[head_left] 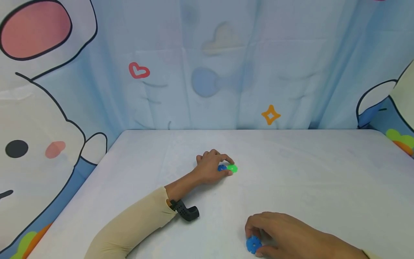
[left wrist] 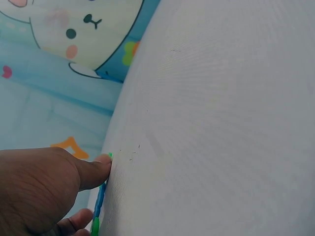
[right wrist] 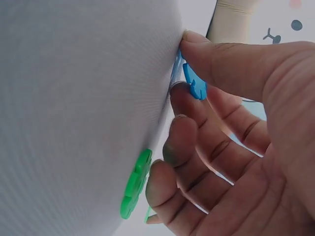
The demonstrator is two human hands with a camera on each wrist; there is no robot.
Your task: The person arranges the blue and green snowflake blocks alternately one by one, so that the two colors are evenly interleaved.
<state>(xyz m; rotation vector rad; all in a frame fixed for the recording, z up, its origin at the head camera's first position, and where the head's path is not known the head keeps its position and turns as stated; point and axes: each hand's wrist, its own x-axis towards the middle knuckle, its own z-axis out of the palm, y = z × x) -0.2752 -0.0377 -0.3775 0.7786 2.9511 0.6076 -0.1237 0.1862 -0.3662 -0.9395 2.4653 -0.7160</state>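
My left hand [head_left: 211, 168] reaches to the far middle of the white table. Its thumb and forefinger pinch a green interlocking disc [head_left: 232, 168], with a blue interlocking disc [head_left: 222, 167] touching it under the hand. Another green edge [left wrist: 95, 227] shows below the blue in the left wrist view. Close to the front, my right hand [head_left: 284, 235] pinches a blue notched disc [head_left: 253, 245] between thumb and forefinger. The right wrist view shows a tilted blue piece [right wrist: 196, 83] there, and a green disc [right wrist: 135, 184] near the smaller fingers, which the head view does not show.
A white cloth covers the tabletop [head_left: 323, 187]. Behind it hangs a light blue curtain [head_left: 155, 97] with cartoon prints. A black wrist mount [head_left: 185, 210] sits on the left wrist, below a beige sleeve [head_left: 136, 223].
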